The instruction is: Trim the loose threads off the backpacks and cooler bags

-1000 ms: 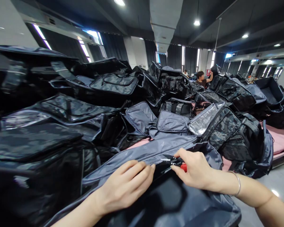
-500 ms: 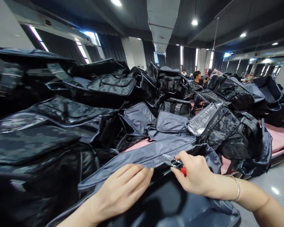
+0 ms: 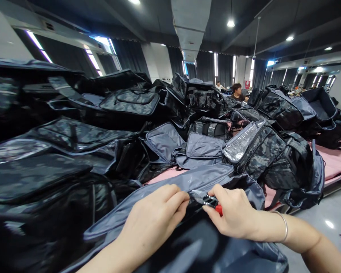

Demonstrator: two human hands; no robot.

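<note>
My right hand (image 3: 234,212) grips small red-handled thread snips (image 3: 208,200), blades pointing left at the edge of a grey bag lining (image 3: 176,185). My left hand (image 3: 155,218) lies on the same lining just left of the blades, fingers curled and pinching the fabric edge. Under both hands sits a dark glossy bag (image 3: 193,246) with its grey lining flap folded outwards. A thin bracelet is on my right wrist.
Heaps of dark camouflage bags (image 3: 62,144) fill the pink-topped table (image 3: 335,161), some open with grey linings. One bag (image 3: 258,151) with a clear panel stands right of centre. A person (image 3: 238,92) sits far back. Grey floor shows at lower right.
My left hand has slid up and right to the lining edge and closed its fingers on it, meeting the snips. My right hand has barely shifted.
</note>
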